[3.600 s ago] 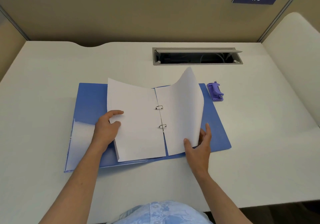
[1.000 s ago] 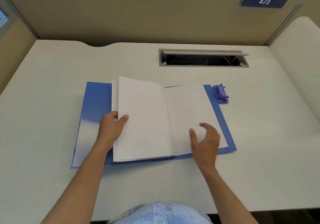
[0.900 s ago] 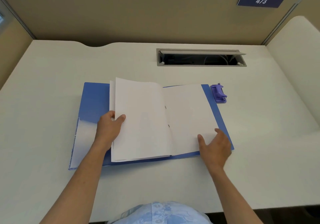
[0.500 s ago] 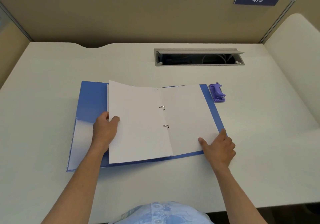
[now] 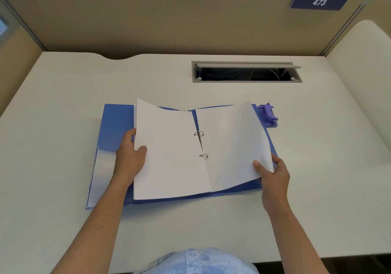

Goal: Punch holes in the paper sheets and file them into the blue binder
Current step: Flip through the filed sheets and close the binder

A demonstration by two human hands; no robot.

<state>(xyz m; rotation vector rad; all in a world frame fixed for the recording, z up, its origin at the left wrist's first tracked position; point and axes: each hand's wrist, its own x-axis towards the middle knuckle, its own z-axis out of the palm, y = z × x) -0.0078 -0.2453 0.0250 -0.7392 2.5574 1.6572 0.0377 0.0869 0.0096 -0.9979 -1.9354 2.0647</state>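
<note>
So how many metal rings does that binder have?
2, both on the spine between the pages: far ring, near ring. Paper may hide others.

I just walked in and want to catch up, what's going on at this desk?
A person is filing white paper into an open blue binder lying flat on the desk. The left hand holds the left stack of sheets, and the right hand pinches the lower corner of the right sheet, lifting it. Both are threaded on the metal rings. A purple hole punch sits beside the binder.
</note>
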